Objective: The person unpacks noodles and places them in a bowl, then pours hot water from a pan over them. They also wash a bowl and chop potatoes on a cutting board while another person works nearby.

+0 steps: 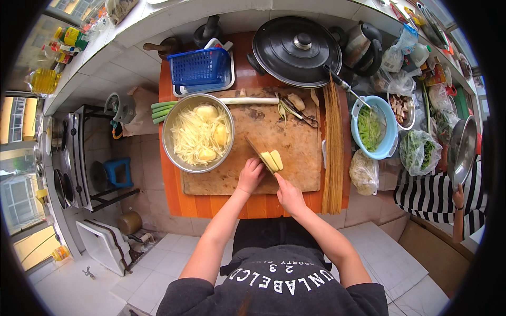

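My right hand (289, 194) grips the handle end of a kitchen knife (259, 152), whose blade stands edge-down on the wooden cutting board (221, 185). Just right of the blade lie peeled potato pieces (277, 159), touching one another. My left hand (251, 174) is at the blade's left side, fingers curled; whether it holds a piece there is hidden. Up and to the left, a metal bowl (166, 139) holds potato shreds (185, 136) and several whole peeled potatoes (207, 153). A leek (253, 101) lies across the board's far part, partly hidden by the bowl.
Behind the board are a blue basket (199, 69) and a large black lidded pan (296, 59). Dry noodle-like strands (333, 158) lie along the right edge. Further right stand a light-blue colander (391, 148) with green strips and bagged greens (420, 152). Another person (458, 213) holds a metal bowl (462, 150).
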The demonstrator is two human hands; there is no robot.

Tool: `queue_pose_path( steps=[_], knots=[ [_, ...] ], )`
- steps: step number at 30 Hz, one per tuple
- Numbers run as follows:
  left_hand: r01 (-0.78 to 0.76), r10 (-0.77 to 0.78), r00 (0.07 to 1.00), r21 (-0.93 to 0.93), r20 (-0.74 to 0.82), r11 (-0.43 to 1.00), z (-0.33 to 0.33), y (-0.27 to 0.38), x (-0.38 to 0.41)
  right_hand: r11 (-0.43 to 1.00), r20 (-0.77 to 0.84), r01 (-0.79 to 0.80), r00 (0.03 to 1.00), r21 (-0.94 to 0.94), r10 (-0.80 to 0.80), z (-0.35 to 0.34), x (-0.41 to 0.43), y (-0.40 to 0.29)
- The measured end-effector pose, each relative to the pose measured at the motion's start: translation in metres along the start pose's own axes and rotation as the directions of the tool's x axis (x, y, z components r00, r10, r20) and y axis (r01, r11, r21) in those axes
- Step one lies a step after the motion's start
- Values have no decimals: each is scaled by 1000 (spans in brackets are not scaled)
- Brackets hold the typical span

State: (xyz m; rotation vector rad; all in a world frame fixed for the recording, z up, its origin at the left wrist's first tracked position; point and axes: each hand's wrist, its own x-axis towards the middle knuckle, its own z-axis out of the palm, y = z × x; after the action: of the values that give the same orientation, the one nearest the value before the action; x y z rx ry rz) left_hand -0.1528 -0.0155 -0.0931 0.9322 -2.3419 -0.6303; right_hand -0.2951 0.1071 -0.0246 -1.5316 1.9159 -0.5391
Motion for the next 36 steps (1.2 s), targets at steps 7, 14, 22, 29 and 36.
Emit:
queue_pose_path(
  steps=[7, 14, 22, 29, 36],
  knots=[
    [-10, 10, 999, -21, -32, 1000, 4, -3, -2, 1000, -8, 12, 1000, 24, -11, -19, -14, -10],
    [36, -36, 999, -34, -12, 999, 6, -3, -6, 999, -27, 38, 999, -36, -39, 6, 0, 1],
    [46, -47, 998, -28, -38, 999, 9, -5, -9, 999, 22, 19, 1000, -28, -18, -6, -2, -3],
    [59, -62, 997, -65, -46, 996, 9, -6, -10, 1000, 35, 12, 999, -13, -12, -18, -20, -4],
    [82, -88, 994, -95, -58, 992, 8, -3, -8, 1000, 25, 25, 999, -18, -25, -21, -23, -10]
  ],
)
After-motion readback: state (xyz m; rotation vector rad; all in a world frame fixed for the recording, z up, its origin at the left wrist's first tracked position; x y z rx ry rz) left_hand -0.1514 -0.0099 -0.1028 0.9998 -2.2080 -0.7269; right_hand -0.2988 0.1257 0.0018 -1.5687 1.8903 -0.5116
